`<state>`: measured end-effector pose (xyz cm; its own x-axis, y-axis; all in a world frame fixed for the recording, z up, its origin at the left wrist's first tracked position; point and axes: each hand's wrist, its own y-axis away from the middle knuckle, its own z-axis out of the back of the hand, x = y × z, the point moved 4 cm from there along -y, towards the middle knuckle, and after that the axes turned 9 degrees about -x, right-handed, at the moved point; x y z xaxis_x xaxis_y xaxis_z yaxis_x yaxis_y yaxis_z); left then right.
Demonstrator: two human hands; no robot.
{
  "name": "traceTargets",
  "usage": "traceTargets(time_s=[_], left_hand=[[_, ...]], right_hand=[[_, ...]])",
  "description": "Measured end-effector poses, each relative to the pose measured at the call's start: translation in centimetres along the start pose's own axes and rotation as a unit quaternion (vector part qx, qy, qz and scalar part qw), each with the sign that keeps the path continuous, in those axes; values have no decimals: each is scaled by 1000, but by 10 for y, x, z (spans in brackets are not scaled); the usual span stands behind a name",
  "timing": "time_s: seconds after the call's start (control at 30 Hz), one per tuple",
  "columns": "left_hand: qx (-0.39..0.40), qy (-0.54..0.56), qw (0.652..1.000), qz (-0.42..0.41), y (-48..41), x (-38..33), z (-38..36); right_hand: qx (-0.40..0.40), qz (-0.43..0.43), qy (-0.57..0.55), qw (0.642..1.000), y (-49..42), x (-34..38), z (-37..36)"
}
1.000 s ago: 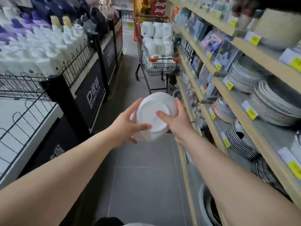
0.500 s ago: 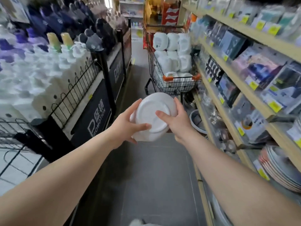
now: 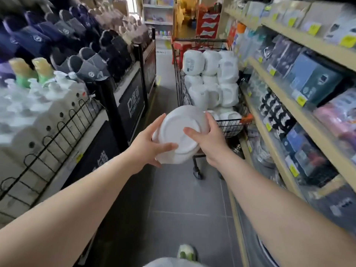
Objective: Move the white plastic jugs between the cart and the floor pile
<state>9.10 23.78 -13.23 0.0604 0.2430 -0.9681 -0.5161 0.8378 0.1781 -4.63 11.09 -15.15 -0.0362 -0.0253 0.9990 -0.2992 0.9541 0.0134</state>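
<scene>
A white bowl is held upside down at chest height, its round base turned toward me. My left hand grips its left rim, thumb laid across the base. My right hand grips the right rim, thumb on the base too. Just beyond the bowl stands a wire shopping cart stacked with wrapped white bowls.
A wooden shelf unit with boxed goods and yellow price tags lines the right. On the left are black wire-fenced display stands with white bottles and slippers. Grey tiled floor runs between; my shoe shows below.
I have walked forward along the aisle: the cart is much closer, and the plates on the right shelf have passed out of view. Both hands keep the same hold on the bowl.
</scene>
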Motion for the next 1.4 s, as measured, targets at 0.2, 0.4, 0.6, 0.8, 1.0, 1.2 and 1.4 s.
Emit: traceTargets(time_s=[0.2,0.4,0.6,0.8,1.0,1.2,1.4], left_hand=[[-21,15,1000,5,-116,-32,-10],[-3,4,1000,-2,-245,-53,-8],[64,-30,997,-29,-393,-78,-10],[135,-56,988,-49,-515,-106,-29],[190,-81,977,-62,-609,-129,-81],[229,-101,967,-38,-683,-132,-120],[321,-140,936,-34,-744,-138,-150]], right_hand=[[20,-3,7,1000,-128,8,-15],[-7,-6,21,1000,-243,9,-41],[-102,5,25,994,-358,4,-60],[-204,-16,26,979,-447,1,-62],[-280,-18,15,960,-528,1,-33],[-308,-82,19,948,-591,-14,-16],[-365,-126,29,922,-624,-25,-6]])
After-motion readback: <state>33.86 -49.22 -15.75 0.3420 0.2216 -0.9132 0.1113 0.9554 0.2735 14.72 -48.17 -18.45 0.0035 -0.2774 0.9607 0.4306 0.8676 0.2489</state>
